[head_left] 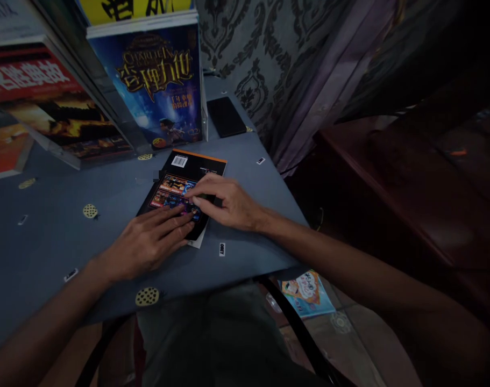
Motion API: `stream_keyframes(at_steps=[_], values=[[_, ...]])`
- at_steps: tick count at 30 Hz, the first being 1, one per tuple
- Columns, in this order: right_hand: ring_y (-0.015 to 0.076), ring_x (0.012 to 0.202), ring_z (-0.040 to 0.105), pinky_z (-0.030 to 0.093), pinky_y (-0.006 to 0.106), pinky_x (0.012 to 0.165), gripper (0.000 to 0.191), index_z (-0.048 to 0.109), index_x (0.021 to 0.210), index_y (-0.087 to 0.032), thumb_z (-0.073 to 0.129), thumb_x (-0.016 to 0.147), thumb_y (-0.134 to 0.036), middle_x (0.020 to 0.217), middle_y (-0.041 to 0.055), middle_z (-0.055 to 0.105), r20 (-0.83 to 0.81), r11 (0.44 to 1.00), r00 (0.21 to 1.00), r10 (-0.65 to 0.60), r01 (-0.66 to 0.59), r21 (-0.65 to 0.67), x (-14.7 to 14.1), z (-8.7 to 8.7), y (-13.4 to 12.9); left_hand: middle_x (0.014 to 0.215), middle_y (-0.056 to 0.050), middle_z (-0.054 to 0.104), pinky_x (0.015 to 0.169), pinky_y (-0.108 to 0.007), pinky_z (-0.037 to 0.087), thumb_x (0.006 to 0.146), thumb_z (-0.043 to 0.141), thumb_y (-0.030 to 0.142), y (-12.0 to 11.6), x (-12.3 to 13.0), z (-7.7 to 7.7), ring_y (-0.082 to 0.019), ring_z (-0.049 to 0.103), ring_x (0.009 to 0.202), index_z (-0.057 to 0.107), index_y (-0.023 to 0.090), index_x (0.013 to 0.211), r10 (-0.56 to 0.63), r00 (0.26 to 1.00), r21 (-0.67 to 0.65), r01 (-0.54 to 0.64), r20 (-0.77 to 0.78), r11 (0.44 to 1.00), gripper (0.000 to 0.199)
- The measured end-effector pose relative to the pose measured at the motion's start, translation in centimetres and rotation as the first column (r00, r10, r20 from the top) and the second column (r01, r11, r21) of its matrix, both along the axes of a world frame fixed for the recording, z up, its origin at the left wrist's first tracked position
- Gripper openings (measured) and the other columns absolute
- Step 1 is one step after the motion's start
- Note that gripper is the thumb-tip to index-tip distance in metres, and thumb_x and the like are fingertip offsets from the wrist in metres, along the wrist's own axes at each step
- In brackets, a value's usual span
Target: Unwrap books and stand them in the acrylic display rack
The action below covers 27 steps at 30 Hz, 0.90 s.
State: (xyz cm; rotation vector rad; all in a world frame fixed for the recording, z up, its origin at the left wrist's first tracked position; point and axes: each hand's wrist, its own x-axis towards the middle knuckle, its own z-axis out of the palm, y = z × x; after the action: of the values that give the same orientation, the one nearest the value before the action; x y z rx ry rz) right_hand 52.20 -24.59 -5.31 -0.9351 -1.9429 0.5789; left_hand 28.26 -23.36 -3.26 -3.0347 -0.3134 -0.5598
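Note:
A black book [194, 167] lies back cover up on the grey-blue table, with an orange edge, a white barcode label and rows of small colourful pictures. My left hand [150, 239] rests flat on its lower part, fingers stretched out. Over the right side of the cover, my right hand [232, 203] is closed in a pinch, thumb and fingertips together close to the cover. Whether anything is between those fingertips is hidden. Below the book's near edge a bit of white paper [197, 242] sticks out.
A blue book [160, 80] stands upright in a clear holder behind, with a red-topped book [63, 102] to its left. A black phone-like slab [227, 116] lies at the back right. A patterned curtain [253, 48] hangs beyond. On the floor is a blue packet [307, 295].

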Motion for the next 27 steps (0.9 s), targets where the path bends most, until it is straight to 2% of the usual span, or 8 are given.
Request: stream_keyframes(at_steps=[4, 9, 14, 18, 21, 27], values=[[0.0162, 0.089, 0.067, 0.055, 0.032, 0.083, 0.020, 0.073, 0.099, -0.017, 0.054, 0.096, -0.022, 0.095, 0.0054, 0.073, -0.112, 0.992, 0.991, 0.071, -0.083, -0.099, -0.7, 0.6, -0.9, 0.121, -0.009, 0.075, 0.097, -0.042, 0.061, 0.099, 0.055, 0.019, 0.0, 0.1, 0.1, -0.026, 0.066, 0.123, 0.067, 0.016, 0.121, 0.005, 1.000, 0.030, -0.005, 0.007, 1.000, 0.026], [0.0157, 0.083, 0.066, 0.055, 0.031, 0.078, 0.020, 0.072, 0.097, -0.015, 0.053, 0.096, -0.021, 0.088, 0.0054, 0.071, -0.193, 0.980, 0.972, 0.132, -0.157, -0.125, -1.2, 1.0, -2.3, 0.114, -0.009, 0.077, 0.097, -0.043, 0.061, 0.098, 0.055, 0.021, -0.1, 0.0, -0.1, -0.027, 0.069, 0.118, 0.067, 0.016, 0.120, 0.006, 1.000, 0.027, -0.007, 0.028, 1.000, 0.025], [0.0156, 0.083, 0.065, 0.054, 0.031, 0.079, 0.019, 0.071, 0.090, -0.015, 0.053, 0.097, -0.019, 0.084, 0.0064, 0.071, -0.115, 0.967, 0.964, 0.241, -0.249, -0.054, -1.4, 0.7, -3.1, 0.119, -0.008, 0.075, 0.103, -0.043, 0.058, 0.097, 0.060, 0.026, -0.1, -0.3, -0.5, -0.027, 0.064, 0.126, 0.069, 0.017, 0.116, 0.019, 1.000, 0.003, -0.019, -0.005, 1.000, 0.023], [0.0152, 0.077, 0.062, 0.054, 0.030, 0.078, 0.024, 0.067, 0.079, -0.017, 0.050, 0.097, -0.016, 0.073, 0.0041, 0.070, 0.009, 0.932, 0.933, 0.361, -0.361, 0.019, -1.5, 0.2, -2.9, 0.127, -0.011, 0.072, 0.105, -0.046, 0.056, 0.095, 0.061, 0.025, -0.1, -0.7, -0.7, -0.029, 0.062, 0.128, 0.067, 0.015, 0.122, 0.017, 1.000, -0.064, -0.017, 0.006, 0.998, 0.030], [0.0150, 0.074, 0.061, 0.054, 0.030, 0.077, 0.024, 0.065, 0.078, -0.018, 0.050, 0.097, -0.016, 0.073, 0.0039, 0.071, 0.042, 0.928, 0.929, 0.368, -0.370, 0.049, -1.4, 0.1, -2.8, 0.129, -0.009, 0.071, 0.107, -0.046, 0.054, 0.095, 0.061, 0.024, -0.1, -0.7, -0.7, -0.028, 0.061, 0.130, 0.065, 0.018, 0.128, 0.036, 0.999, -0.120, -0.034, 0.015, 0.992, 0.034], [0.0143, 0.069, 0.059, 0.054, 0.028, 0.075, 0.025, 0.065, 0.076, -0.018, 0.051, 0.097, -0.016, 0.068, 0.0022, 0.069, 0.061, 0.926, 0.931, 0.359, -0.364, 0.103, -1.5, 0.3, -2.9, 0.128, -0.009, 0.072, 0.106, -0.046, 0.054, 0.094, 0.060, 0.025, -0.1, -0.6, -0.5, -0.028, 0.062, 0.128, 0.067, 0.019, 0.126, 0.035, 0.999, -0.152, -0.031, 0.025, 0.988, 0.033]])
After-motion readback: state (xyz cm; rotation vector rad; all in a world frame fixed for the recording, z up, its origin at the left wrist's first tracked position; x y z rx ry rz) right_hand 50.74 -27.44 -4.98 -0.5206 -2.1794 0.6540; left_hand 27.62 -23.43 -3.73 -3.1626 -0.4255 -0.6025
